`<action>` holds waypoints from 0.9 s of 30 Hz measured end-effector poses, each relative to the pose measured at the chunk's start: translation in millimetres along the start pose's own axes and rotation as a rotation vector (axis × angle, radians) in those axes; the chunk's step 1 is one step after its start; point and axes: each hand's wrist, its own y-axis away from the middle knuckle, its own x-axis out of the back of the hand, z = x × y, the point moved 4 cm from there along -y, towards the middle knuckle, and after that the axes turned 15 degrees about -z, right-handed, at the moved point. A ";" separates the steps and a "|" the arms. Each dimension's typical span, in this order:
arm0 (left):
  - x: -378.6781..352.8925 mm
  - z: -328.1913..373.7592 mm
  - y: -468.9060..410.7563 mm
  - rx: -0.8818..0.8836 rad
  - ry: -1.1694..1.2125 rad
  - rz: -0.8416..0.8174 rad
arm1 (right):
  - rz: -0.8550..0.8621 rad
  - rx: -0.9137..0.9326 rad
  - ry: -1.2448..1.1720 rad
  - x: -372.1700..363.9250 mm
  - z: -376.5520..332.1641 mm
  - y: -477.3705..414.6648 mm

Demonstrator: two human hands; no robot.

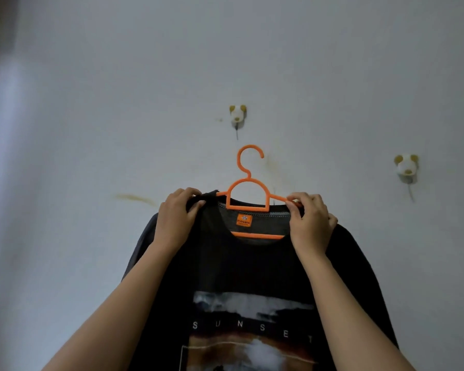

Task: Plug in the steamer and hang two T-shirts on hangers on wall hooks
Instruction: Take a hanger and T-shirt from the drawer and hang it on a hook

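My left hand (176,220) pinches the collar of the black T-shirt (252,266) and my right hand (310,222) pinches the orange hanger (248,192) arm, holding it just below the left wall hook (238,116); the second hook (406,167) sits to the right.

Both hands, left (175,219) and right (310,222), grip a black T-shirt (247,266) on an orange hanger (248,195), raised just below a dog-shaped wall hook (237,115); a second hook (406,167) sits further right.

T-shirt (252,269) cut off below print by bottom edge; hanger (247,208) arm ends hidden under cloth; neck label (243,220) unreadable.
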 end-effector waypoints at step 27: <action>-82.8 -111.7 -152.4 -0.141 0.061 0.366 | 0.286 0.190 0.208 -129.4 22.6 -128.4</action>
